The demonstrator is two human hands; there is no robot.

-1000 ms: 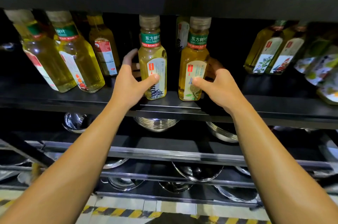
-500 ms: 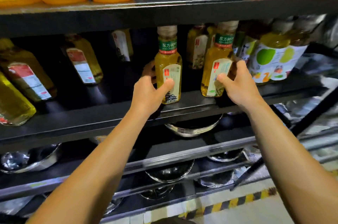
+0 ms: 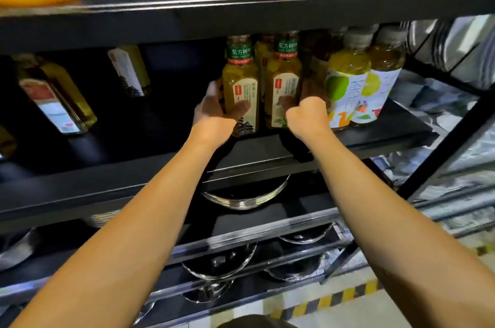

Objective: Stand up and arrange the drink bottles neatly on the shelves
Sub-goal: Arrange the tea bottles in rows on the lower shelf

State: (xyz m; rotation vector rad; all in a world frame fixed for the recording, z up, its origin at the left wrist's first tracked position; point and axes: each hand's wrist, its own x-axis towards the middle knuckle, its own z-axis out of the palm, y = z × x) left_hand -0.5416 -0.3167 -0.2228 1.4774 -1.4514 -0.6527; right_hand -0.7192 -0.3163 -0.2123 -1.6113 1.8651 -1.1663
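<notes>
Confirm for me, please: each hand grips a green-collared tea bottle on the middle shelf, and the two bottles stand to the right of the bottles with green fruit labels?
Not quite. In the head view the left hand and right hand each grip a green-collared tea bottle on the middle shelf, but they stand to the left of the bottles with green fruit labels, not the right.

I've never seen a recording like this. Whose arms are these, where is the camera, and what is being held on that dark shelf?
No machine here: a person wears a camera on the head, looking down at their own bare arms. The left hand grips a yellow tea bottle with a green neck band. The right hand grips its twin bottle beside it. Both stand upright on the black metal shelf, next to two bottles with white, green-fruit labels. Shiny steel bowls sit on the shelf below.
</notes>
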